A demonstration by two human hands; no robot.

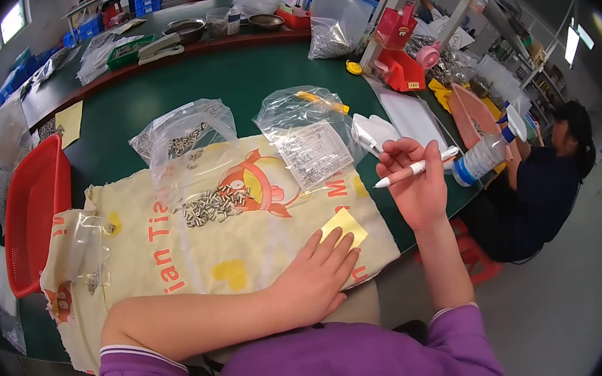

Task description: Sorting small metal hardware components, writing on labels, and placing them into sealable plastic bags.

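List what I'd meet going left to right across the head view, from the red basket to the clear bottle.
Red basket → pile of small metal pieces → left hand, touching a yellow note → right hand, holding a white pen → clear bottle.

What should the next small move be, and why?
Probably bring the right hand down so the white pen meets the yellow slip: the pen is already in hand but raised clear of the slip, while the left hand lies flat with fingertips on it, seemingly steadying it.
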